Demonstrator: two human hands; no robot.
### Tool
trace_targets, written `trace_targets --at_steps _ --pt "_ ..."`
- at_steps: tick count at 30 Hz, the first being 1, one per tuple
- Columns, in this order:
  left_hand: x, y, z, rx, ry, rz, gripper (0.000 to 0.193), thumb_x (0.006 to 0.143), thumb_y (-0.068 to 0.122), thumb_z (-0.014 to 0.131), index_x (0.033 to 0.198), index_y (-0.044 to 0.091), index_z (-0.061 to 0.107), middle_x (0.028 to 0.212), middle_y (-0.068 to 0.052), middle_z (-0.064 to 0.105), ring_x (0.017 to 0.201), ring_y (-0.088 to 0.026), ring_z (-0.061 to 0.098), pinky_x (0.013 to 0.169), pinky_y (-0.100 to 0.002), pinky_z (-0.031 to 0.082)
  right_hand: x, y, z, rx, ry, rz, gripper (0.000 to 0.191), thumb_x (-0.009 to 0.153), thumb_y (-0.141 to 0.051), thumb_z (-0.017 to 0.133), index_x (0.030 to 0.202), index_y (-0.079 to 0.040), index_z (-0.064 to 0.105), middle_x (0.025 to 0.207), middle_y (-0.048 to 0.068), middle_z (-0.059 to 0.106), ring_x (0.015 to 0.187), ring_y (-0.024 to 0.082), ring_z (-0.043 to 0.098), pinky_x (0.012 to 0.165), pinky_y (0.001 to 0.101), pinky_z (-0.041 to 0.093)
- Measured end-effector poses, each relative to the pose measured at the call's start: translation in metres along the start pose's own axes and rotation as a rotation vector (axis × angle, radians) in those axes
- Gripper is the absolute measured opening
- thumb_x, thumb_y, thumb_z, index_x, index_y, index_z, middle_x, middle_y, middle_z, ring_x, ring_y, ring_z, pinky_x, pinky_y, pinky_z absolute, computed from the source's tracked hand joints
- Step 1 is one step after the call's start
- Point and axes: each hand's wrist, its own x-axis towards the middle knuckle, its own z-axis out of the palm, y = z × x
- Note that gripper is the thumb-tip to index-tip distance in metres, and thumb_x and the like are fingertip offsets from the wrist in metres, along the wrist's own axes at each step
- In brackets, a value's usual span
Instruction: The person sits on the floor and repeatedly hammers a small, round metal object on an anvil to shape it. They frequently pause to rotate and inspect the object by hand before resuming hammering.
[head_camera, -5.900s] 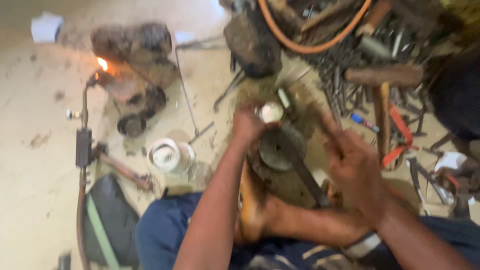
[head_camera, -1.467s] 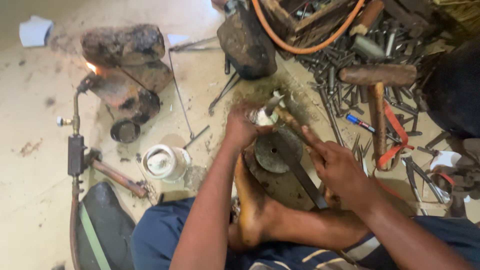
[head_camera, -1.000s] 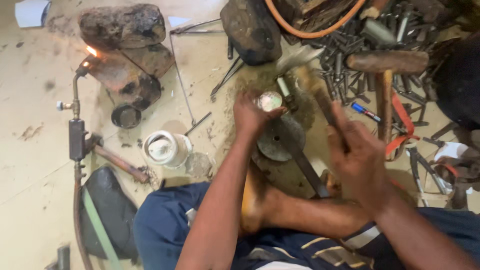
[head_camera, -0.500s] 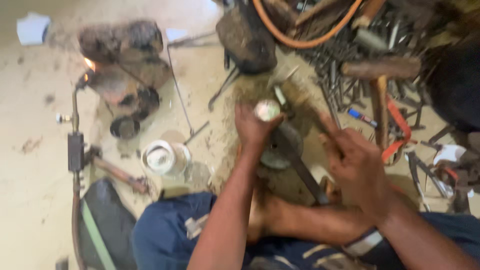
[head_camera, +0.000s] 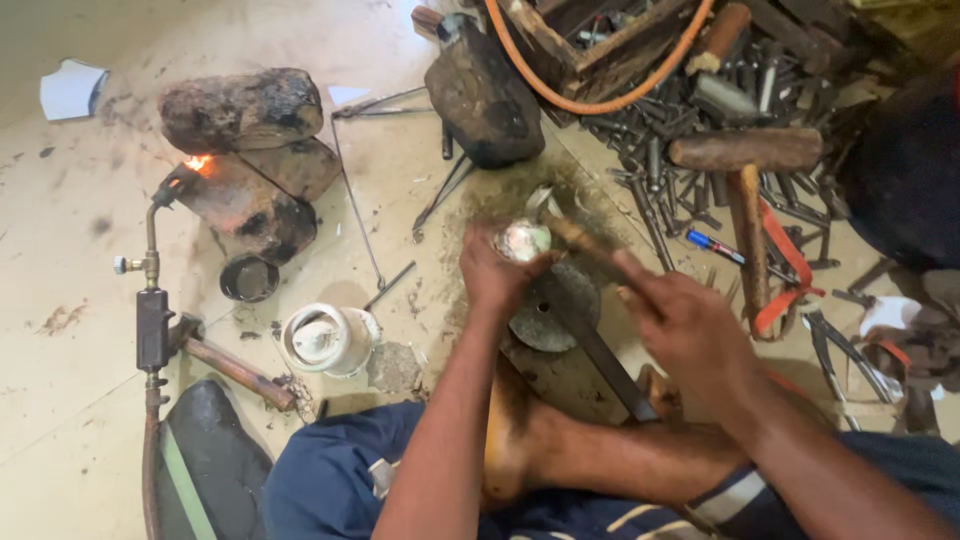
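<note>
Small shiny metal piece (head_camera: 524, 240): held at scene centre, just above a round dark steel block (head_camera: 553, 305) that lies on the floor (head_camera: 60, 400). The piece is pinched by the left hand (head_camera: 492, 275), fingers clenched around its near side, apparently so that it is kept steady over the hard block as a backing surface.

Right hand (head_camera: 690, 325): fingers closed on the handle of a slim tool (head_camera: 575, 238), probably a small hammer or punch; its head is blurred and cannot be told apart. The tool's tip is brought against, or just beside, the piece from the right.

A bare foot (head_camera: 510, 450) is planted near the block, beside a flat metal bar (head_camera: 605, 360), seemingly to brace the set-up.

Far left: a lit gas torch (head_camera: 150, 270), its flame (head_camera: 197, 162) directed at charred bricks (head_camera: 245, 150), kept well apart from the hands. A small dark cup (head_camera: 248, 278) and a white round container (head_camera: 325, 340) stand near the torch.

Far right: a wooden mallet (head_camera: 745, 170), an orange hose (head_camera: 590, 95), a heap of steel punches (head_camera: 680, 130) and pliers (head_camera: 840, 350), all laid within reach.
</note>
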Motion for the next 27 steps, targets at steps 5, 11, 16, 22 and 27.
trace_targets --at_steps 5,11,16,22,27 --pt "0.001 0.0 -0.006 -0.005 -0.002 0.025 0.076 0.05 0.031 0.101 0.113 0.004 0.069 0.119 -0.018 0.067 0.111 -0.036 0.065 0.096 -0.043 0.053 0.005 -0.013 -0.001 0.067 0.029 -0.049 0.05 0.097 -0.018 0.068 0.146 -0.019 0.059 0.082 0.016 0.063 0.069 0.033 0.063 0.066 0.045 0.05" --pt "-0.001 -0.003 -0.017 -0.048 -0.06 0.051 0.07 0.058 0.035 0.1 0.115 0.007 0.069 0.119 -0.017 0.069 0.112 -0.035 0.066 0.096 -0.043 0.054 0.001 -0.015 -0.003 0.075 0.127 -0.035 0.048 0.097 -0.014 0.066 0.145 -0.016 0.06 0.082 0.016 0.061 0.069 0.033 0.062 0.064 0.0436 0.05" --pt "0.003 -0.001 -0.014 -0.045 -0.051 0.152 0.071 0.054 0.036 0.099 0.111 0.004 0.07 0.117 -0.018 0.069 0.11 -0.036 0.066 0.095 -0.044 0.054 0.001 -0.015 0.001 -0.038 0.101 -0.135 0.049 0.095 -0.016 0.07 0.143 -0.015 0.062 0.079 0.016 0.059 0.068 0.035 0.061 0.064 0.0453 0.049" --pt "0.004 0.008 0.001 0.036 0.038 0.051 0.081 0.051 0.036 0.101 0.113 -0.001 0.064 0.121 -0.025 0.062 0.111 -0.042 0.061 0.097 -0.045 0.051 -0.003 -0.012 -0.002 0.109 0.0 -0.043 0.05 0.096 -0.012 0.064 0.145 -0.014 0.06 0.079 0.014 0.058 0.066 0.027 0.062 0.063 0.0409 0.051" --pt "-0.002 0.009 0.014 0.034 0.096 0.064 0.078 0.055 0.032 0.1 0.115 0.001 0.061 0.118 -0.022 0.062 0.11 -0.042 0.06 0.097 -0.047 0.052 -0.002 -0.009 -0.006 0.035 0.184 -0.04 0.047 0.102 -0.013 0.064 0.149 -0.018 0.057 0.08 0.014 0.057 0.066 0.027 0.058 0.065 0.0401 0.049"
